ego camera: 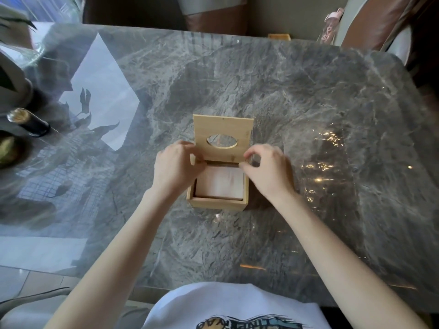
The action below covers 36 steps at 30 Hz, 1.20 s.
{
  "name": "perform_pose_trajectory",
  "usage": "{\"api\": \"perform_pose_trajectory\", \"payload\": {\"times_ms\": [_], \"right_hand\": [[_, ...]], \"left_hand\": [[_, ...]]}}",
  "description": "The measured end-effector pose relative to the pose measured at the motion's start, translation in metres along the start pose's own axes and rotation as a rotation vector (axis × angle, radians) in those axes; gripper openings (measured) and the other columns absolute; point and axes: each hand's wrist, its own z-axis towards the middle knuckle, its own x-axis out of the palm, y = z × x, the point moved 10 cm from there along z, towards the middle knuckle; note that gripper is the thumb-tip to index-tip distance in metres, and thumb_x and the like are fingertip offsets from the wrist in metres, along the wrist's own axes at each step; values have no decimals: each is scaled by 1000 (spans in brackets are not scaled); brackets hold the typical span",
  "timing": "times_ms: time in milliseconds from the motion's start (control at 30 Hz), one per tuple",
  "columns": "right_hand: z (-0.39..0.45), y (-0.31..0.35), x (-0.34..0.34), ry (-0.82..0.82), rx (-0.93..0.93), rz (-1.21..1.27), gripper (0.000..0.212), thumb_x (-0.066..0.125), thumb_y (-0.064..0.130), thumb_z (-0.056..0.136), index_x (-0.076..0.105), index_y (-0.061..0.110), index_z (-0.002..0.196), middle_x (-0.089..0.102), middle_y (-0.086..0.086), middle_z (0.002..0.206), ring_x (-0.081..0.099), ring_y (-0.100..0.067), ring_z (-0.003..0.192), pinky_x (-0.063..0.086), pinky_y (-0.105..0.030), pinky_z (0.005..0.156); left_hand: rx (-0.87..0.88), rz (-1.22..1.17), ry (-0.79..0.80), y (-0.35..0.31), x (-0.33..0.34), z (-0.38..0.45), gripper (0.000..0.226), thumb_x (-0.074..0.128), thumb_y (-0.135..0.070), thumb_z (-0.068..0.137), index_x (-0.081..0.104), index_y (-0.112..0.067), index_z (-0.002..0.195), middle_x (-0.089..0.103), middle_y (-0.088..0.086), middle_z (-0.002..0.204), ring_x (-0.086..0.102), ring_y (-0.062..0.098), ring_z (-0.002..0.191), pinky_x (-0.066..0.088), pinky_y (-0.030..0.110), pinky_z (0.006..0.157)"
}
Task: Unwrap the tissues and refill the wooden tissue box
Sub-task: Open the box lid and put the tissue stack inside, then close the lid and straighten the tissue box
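glossy grey marble table (308, 103), brown leather chairs (380, 22)

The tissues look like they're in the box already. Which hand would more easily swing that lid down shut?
Probably the right hand. Its fingertips pinch at the raised lid's lower right edge, by the hinge line. The left hand lies over the wooden box's left wall, beside the tissues, and would suit steadying.

Left hand (177, 168) fingers curled, right hand (267, 170) thumb and forefinger pinched
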Motion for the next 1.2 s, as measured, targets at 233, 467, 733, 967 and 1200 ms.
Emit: {"api": "perform_pose_trajectory", "payload": {"times_ms": [233,467,733,967,1200], "right_hand": [[21,29,-34,-233,-236,-21,55,73,13,71,51,11,121,67,-7,105,60,-29,100,40,-41,87],[19,40,-38,-341,-349,-151,42,80,7,59,64,9,98,72,-7,79,64,-29,77,28,-29,75],[-6,38,-43,-427,-447,-92,21,78,15,61,65,13,77,63,-3,65,50,-14,74,32,-29,75],[-41,35,-42,-488,-546,-80,6,70,21,75,69,15,76,64,1,60,48,-11,73,35,-30,77],[-75,24,-17,-412,-608,-113,20,66,27,80,74,14,93,76,1,92,57,-15,83,37,-31,79]], "left_hand": [[135,47,-135,-24,-28,24,73,69,-13,76,31,-19,139,41,10,138,53,29,112,48,42,81],[198,59,-217,-30,-36,24,34,61,-13,83,55,-13,117,66,12,102,61,35,90,52,44,72],[313,19,-339,-27,-43,-8,17,59,-17,80,66,-9,93,73,12,82,67,34,70,56,44,59],[372,29,-411,-25,-42,-46,13,62,-16,80,72,-8,85,76,10,80,71,27,65,57,33,53],[380,21,-362,-4,-8,-80,26,54,-20,86,71,-6,99,73,10,106,71,24,91,53,29,80]]}}
